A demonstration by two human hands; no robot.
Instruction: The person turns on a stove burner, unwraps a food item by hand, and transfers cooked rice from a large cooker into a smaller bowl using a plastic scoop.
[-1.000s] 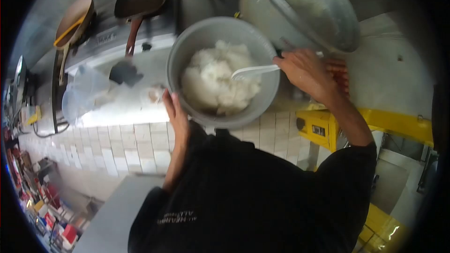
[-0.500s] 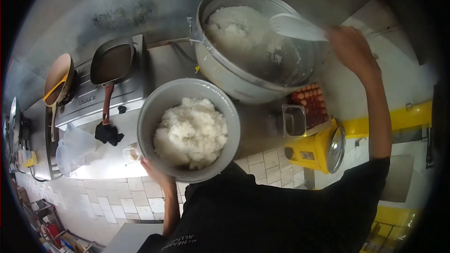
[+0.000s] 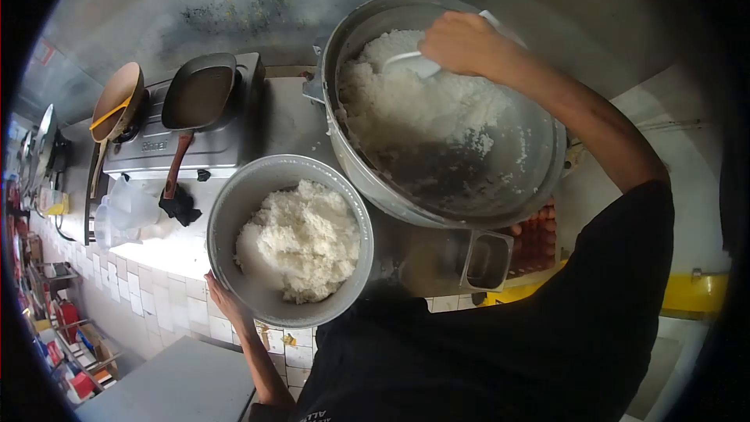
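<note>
My right hand (image 3: 466, 45) is closed around the handle of a white rice paddle (image 3: 418, 65), reaching over the rim of a large metal pot (image 3: 349, 141). The paddle's blade is partly sunk in the cooked white rice (image 3: 422, 101) heaped on the pot's far left side; loose grains cling to its bare bottom. In front of it, a smaller grey pot (image 3: 228, 227) holds a mound of white rice (image 3: 301, 242). My left hand (image 3: 226, 301) grips this pot at its lower left side, with some fingers hidden beneath it.
On the left, a gas stove (image 3: 148, 152) bears a square grill pan (image 3: 201, 98) and a round frying pan (image 3: 117, 101). Clear plastic jugs (image 3: 129, 211) stand before it. A metal container (image 3: 487, 260) and an egg tray (image 3: 535, 242) sit right of the small pot.
My right hand has moved left and brought the paddle down into the rice in the large pot. The view has shifted; my left hand still holds the smaller pot.
</note>
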